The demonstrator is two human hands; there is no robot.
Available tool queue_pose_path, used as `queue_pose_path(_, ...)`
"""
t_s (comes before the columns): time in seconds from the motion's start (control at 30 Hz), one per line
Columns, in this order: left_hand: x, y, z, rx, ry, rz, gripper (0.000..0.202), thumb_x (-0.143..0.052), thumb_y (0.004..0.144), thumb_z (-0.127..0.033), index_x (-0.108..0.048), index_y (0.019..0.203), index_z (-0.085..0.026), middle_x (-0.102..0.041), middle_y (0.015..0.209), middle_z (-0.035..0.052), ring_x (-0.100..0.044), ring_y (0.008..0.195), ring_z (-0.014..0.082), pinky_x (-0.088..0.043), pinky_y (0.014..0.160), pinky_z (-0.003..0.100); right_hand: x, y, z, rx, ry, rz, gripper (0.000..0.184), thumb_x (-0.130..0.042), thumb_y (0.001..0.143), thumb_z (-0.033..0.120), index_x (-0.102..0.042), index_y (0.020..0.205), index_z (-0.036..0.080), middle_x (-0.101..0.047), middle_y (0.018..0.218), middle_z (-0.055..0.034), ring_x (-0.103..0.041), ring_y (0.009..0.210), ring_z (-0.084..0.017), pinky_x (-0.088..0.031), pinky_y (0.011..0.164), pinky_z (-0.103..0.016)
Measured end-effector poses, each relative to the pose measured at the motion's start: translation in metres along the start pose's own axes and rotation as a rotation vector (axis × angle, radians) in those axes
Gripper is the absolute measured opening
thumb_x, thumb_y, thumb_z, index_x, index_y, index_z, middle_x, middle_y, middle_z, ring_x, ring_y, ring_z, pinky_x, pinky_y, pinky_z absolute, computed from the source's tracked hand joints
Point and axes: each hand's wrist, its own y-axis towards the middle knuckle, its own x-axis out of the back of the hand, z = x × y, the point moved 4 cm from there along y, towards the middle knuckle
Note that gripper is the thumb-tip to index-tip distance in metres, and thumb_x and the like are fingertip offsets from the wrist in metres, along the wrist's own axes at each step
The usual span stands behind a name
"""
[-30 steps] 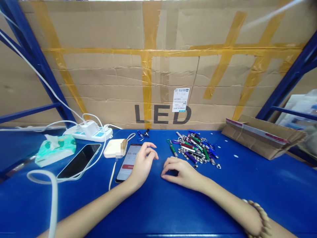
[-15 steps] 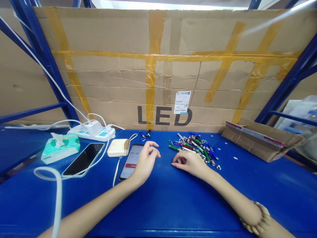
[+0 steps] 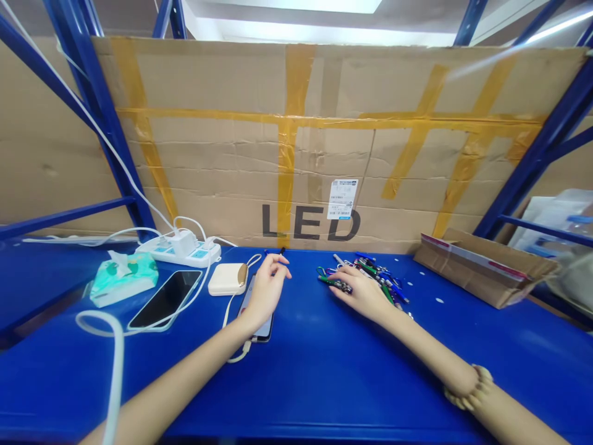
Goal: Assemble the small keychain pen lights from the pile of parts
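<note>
My left hand (image 3: 266, 292) hovers above a phone (image 3: 263, 327), covering much of its screen. Its fingers are loosely bent and apart, with nothing visible in them. My right hand (image 3: 364, 295) is at the near left side of a pile of small metal tubes (image 3: 386, 278) in green, blue and other colours, some with carabiner clips, like keychain torches. The thumb and fingers are spread around a green tube (image 3: 327, 280) at the pile's left edge; firm contact cannot be made out. Behind the left fingertips, a few dark and blue pieces (image 3: 282, 251) are partly hidden.
A cream power bank (image 3: 227, 279) with a strap lies left of the phone. Farther left are another phone (image 3: 165, 300), a tissue pack (image 3: 123, 281), a power strip (image 3: 197, 253) and a loose white cable (image 3: 115, 371). An open cardboard box (image 3: 482, 269) stands right; a large carton (image 3: 222, 167) walls the back.
My right hand has moved forward and slightly left onto the pile's edge, its fingers spreading from a pinch. My left hand stays over the phone. The camera view has tilted up a little.
</note>
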Motion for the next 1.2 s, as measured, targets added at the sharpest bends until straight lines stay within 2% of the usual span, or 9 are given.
queue_pose_path(0.07, 0.010, 0.009, -0.002, -0.019, -0.008, -0.065, 0.009, -0.046, 0.068, -0.016, -0.051, 0.074, -0.020, -0.056, 0.057, -0.0043, -0.052, 0.059, 0.0134, -0.034, 0.053, 0.022, -0.008, 0.009, 0.008, 0.090, -0.022, 0.054, 0.027, -0.051, 0.085, 0.029, -0.058, 0.109, 0.022, -0.056, 0.112, -0.0078, -0.052, 0.105, -0.021, -0.041, 0.090, -0.034)
queue_pose_path(0.17, 0.023, 0.022, -0.004, -0.032, -0.020, -0.146, 0.009, -0.045, 0.066, -0.016, -0.050, 0.072, -0.020, -0.055, 0.055, -0.0046, -0.052, 0.057, 0.0132, -0.034, 0.051, 0.021, -0.019, 0.024, 0.012, 0.145, -0.067, 0.137, 0.025, -0.049, 0.087, 0.028, -0.058, 0.110, 0.023, -0.057, 0.111, -0.0064, -0.053, 0.103, -0.019, -0.041, 0.090, -0.034)
queue_pose_path(0.3, 0.038, 0.034, -0.003, -0.031, -0.041, -0.189, 0.010, -0.046, 0.064, -0.018, -0.050, 0.073, -0.019, -0.055, 0.054, -0.0045, -0.053, 0.054, 0.0130, -0.033, 0.047, 0.020, -0.023, 0.046, 0.006, 0.038, -0.166, 0.173, 0.017, -0.050, 0.087, 0.020, -0.062, 0.099, 0.019, -0.061, 0.100, -0.0089, -0.055, 0.098, -0.021, -0.041, 0.089, -0.040)
queue_pose_path(0.4, 0.047, 0.039, -0.003, -0.032, -0.054, -0.201, 0.012, -0.047, 0.064, -0.021, -0.049, 0.075, -0.020, -0.054, 0.054, -0.0050, -0.052, 0.053, 0.0127, -0.033, 0.045, 0.019, -0.021, 0.061, 0.007, -0.036, -0.228, 0.176, 0.015, -0.053, 0.087, 0.023, -0.061, 0.097, 0.015, -0.060, 0.101, -0.0085, -0.056, 0.097, -0.021, -0.042, 0.088, -0.042)
queue_pose_path(0.5, 0.052, 0.041, -0.002, -0.042, -0.064, -0.206, 0.014, -0.047, 0.063, -0.022, -0.048, 0.077, -0.020, -0.052, 0.052, -0.0062, -0.050, 0.051, 0.0119, -0.033, 0.046, 0.019, -0.024, 0.075, 0.025, 0.002, -0.230, 0.181, 0.025, -0.052, 0.088, 0.030, -0.055, 0.109, 0.016, -0.056, 0.112, -0.0071, -0.056, 0.097, -0.019, -0.047, 0.083, -0.041)
queue_pose_path(0.6, 0.052, 0.042, 0.000, -0.046, -0.063, -0.205, 0.013, -0.047, 0.063, -0.021, -0.048, 0.076, -0.020, -0.052, 0.051, -0.0064, -0.050, 0.050, 0.0117, -0.033, 0.046, 0.019, -0.036, 0.091, 0.048, 0.048, -0.210, 0.154, 0.031, -0.052, 0.088, 0.030, -0.052, 0.115, 0.016, -0.053, 0.118, -0.0082, -0.055, 0.101, -0.021, -0.047, 0.084, -0.043)
queue_pose_path(0.77, 0.051, 0.043, 0.003, -0.046, -0.041, -0.200, 0.011, -0.047, 0.064, -0.019, -0.050, 0.075, -0.019, -0.054, 0.050, -0.0052, -0.050, 0.051, 0.0123, -0.033, 0.047, 0.019, -0.060, 0.114, 0.068, 0.041, -0.184, 0.125, 0.031, -0.051, 0.089, 0.030, -0.051, 0.116, 0.016, -0.053, 0.118, -0.0083, -0.056, 0.099, -0.021, -0.048, 0.082, -0.041)
queue_pose_path(0.9, 0.051, 0.042, 0.001, -0.049, -0.032, -0.189, 0.011, -0.046, 0.066, -0.018, -0.051, 0.076, -0.019, -0.054, 0.051, -0.0050, -0.050, 0.051, 0.0121, -0.033, 0.046, 0.019, -0.067, 0.118, 0.065, 0.038, -0.168, 0.156, 0.027, -0.050, 0.089, 0.030, -0.053, 0.113, 0.017, -0.055, 0.115, -0.0077, -0.057, 0.096, -0.019, -0.049, 0.081, -0.039)
queue_pose_path(1.2, 0.042, 0.039, 0.002, -0.050, -0.043, -0.130, 0.013, -0.048, 0.063, -0.016, -0.051, 0.076, -0.019, -0.055, 0.050, -0.0059, -0.052, 0.052, 0.0119, -0.033, 0.046, 0.019, -0.052, 0.097, 0.046, -0.024, -0.114, 0.146, 0.029, -0.051, 0.089, 0.030, -0.053, 0.114, 0.016, -0.055, 0.115, -0.0078, -0.056, 0.097, -0.020, -0.048, 0.081, -0.040)
